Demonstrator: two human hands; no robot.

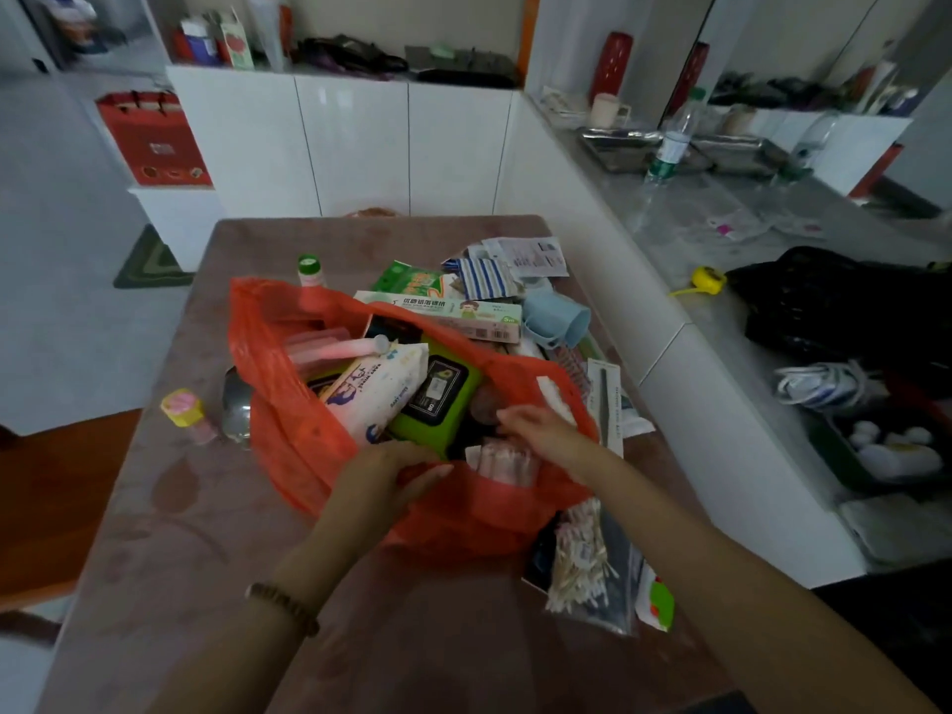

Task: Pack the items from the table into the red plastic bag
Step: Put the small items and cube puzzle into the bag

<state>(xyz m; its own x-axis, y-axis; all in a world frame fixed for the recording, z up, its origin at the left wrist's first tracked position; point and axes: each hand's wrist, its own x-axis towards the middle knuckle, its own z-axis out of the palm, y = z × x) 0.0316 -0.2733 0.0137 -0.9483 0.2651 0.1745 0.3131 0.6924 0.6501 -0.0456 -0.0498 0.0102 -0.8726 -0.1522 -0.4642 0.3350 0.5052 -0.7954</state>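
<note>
left hand [384,471] grips red bag [288,435], right hand [541,430] inside

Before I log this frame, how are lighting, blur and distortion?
Head view: dim and soft overall; wide-angle lens bends the edges of the white cabinets; the right hand in the red plastic bag looks motion-blurred; forearms in the foreground fall dark.

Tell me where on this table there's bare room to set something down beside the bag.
Bare cloth lies at the near-left of the table, between the yellow-capped bottle and the near edge, and along the far edge behind the green-capped bottle. Right of the red bag it is crowded: blue cup, long box, cotton swabs.
</note>
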